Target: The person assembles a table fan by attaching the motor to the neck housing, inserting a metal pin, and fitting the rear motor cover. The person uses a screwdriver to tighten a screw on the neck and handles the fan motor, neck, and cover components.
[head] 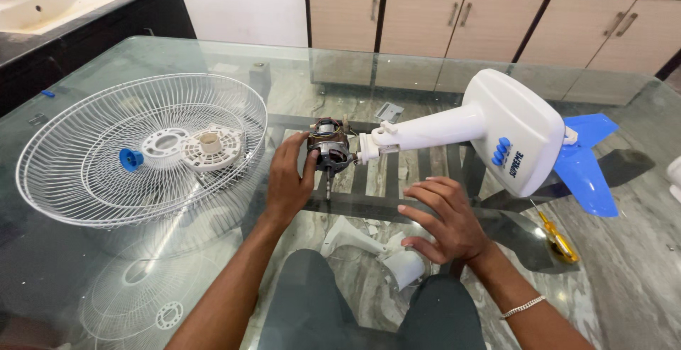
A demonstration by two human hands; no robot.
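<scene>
A bare fan motor (330, 150) with copper windings and a downward shaft lies on the glass table (624, 265), still joined to the white fan stand neck (425, 131) and its wide white base (521, 130). My left hand (287, 180) grips the motor's left side with thumb and fingers. My right hand (447, 219) hovers over the glass below the neck, fingers spread, holding nothing. A blue fan blade (585, 165) lies behind the base at the right.
A white wire fan guard (85, 158) lies at the left with a white plastic ring, a round hub and a blue cap (130, 159) inside. A yellow-handled screwdriver (557, 240) lies at the right. White plastic cover pieces (404, 265) lie below the glass.
</scene>
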